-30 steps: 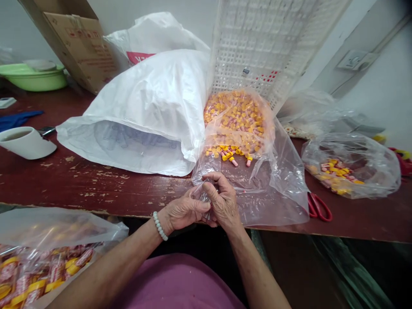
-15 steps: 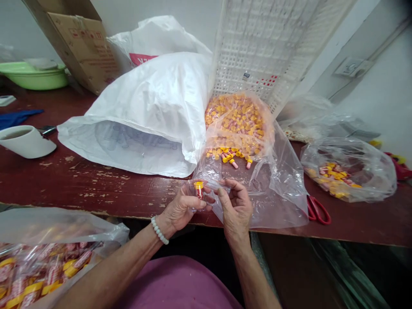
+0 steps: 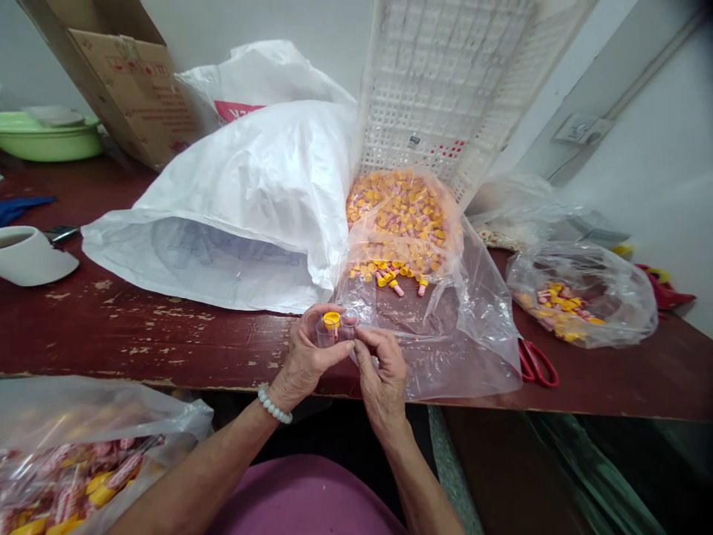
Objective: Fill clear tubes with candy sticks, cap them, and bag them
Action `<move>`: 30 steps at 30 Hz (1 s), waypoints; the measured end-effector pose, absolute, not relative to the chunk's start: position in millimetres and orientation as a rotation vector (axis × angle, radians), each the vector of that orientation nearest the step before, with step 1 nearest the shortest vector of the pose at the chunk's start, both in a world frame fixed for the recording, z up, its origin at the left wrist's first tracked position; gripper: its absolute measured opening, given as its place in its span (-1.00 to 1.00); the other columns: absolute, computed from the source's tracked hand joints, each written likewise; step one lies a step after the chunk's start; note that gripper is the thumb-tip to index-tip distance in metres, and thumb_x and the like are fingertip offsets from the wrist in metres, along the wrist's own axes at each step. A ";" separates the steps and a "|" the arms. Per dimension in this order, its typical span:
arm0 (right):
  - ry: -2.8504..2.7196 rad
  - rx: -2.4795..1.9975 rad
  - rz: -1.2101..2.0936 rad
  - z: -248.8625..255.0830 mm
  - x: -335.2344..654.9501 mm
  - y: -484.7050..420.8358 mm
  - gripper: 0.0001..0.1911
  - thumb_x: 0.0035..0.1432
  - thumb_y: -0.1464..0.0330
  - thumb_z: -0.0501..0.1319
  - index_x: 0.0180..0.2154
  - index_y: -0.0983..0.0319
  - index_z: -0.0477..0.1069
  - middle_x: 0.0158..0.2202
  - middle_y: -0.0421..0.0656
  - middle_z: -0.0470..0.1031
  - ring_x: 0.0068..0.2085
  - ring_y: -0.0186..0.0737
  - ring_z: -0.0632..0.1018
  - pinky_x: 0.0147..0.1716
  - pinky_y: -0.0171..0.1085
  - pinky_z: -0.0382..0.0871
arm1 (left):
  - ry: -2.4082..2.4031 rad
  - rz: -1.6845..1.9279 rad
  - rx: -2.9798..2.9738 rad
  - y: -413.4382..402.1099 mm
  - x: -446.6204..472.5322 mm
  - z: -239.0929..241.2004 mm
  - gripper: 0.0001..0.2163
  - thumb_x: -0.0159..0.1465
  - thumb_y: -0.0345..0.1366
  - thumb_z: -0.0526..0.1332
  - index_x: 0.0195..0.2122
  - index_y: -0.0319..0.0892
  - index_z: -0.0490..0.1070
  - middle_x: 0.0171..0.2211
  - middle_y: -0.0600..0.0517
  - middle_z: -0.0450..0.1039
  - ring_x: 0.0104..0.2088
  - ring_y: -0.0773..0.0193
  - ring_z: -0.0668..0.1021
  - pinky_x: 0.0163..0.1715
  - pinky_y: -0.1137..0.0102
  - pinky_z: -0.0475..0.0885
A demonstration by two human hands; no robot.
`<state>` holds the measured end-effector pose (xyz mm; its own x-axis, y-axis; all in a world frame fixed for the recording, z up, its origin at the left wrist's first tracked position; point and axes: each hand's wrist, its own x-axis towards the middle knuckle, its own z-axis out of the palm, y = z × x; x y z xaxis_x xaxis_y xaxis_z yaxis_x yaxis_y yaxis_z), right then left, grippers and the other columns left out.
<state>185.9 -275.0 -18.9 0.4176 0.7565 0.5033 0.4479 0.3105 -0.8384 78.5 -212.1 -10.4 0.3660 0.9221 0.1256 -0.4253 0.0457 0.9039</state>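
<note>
My left hand, with a bead bracelet at the wrist, is curled around a clear round plastic piece. A small yellow-capped tube with red-and-white contents shows at that piece. Just to its right is a second clear cylindrical piece, pinched between the thumb and fingers of my right hand. Both hands nearly touch, held above the front edge of the table. Beyond them, a clear bag spills several yellow-capped tubes from its mouth.
A white sack lies open on the red table, with a white cup to its left. A white plastic basket leans behind. Red scissors and a smaller bag are right; a filled bag sits lower left.
My right hand has moved left, closer to my left hand, and a clear cylindrical piece now shows upright between them. The yellow cap has turned so its top faces me. The view has shifted slightly.
</note>
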 end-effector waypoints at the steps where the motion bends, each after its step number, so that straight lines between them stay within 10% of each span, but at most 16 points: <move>1: -1.266 -1.330 0.247 -19.4 187.9 -274.8 -0.82 0.20 0.42 0.15 -0.17 0.16 0.48 -0.25 -0.15 0.49 -0.21 -0.29 0.49 -0.21 -0.28 0.39 | 0.639 1.132 1.121 -209.4 78.0 -12.1 -0.57 -0.05 -0.44 0.40 -0.14 -0.19 0.34 -0.24 -0.04 0.55 -0.29 0.21 0.59 -0.21 0.34 0.47; 15: -1.328 -2.008 0.203 -28.8 319.6 -140.3 -0.78 0.03 0.45 0.21 -0.22 0.33 0.44 -0.16 0.11 0.48 -0.02 0.02 0.41 0.03 -0.02 0.15 | 0.868 0.987 1.221 -189.3 87.1 -36.1 -0.61 -0.12 -0.46 0.39 -0.24 -0.21 0.34 -0.40 0.03 0.52 -0.35 0.25 0.56 -0.33 0.43 0.42; 24: -1.238 -1.479 0.616 -7.2 246.6 -213.2 -0.69 0.24 0.18 0.06 -0.06 0.21 0.24 -0.34 -0.21 0.44 -0.36 -0.33 0.46 -0.37 -0.35 0.33 | 0.840 0.959 1.325 -190.6 86.7 -36.8 -0.62 -0.08 -0.46 0.36 -0.23 -0.21 0.32 -0.35 0.03 0.47 -0.32 0.25 0.56 -0.31 0.43 0.42; 30: -1.502 -1.454 0.455 -4.2 227.1 -247.2 -0.83 0.23 0.26 0.11 -0.18 0.18 0.34 -0.23 -0.15 0.43 -0.24 -0.28 0.46 -0.20 -0.24 0.34 | 0.817 0.958 1.397 -194.0 85.1 -22.6 -0.62 -0.10 -0.44 0.38 -0.23 -0.21 0.36 -0.36 0.05 0.47 -0.35 0.28 0.51 -0.30 0.43 0.39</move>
<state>227.1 -247.2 -4.2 0.1720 0.9133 0.3693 0.5551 0.2198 -0.8022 85.1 -194.0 -22.6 0.4148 0.9064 0.0801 -0.0639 -0.0589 0.9962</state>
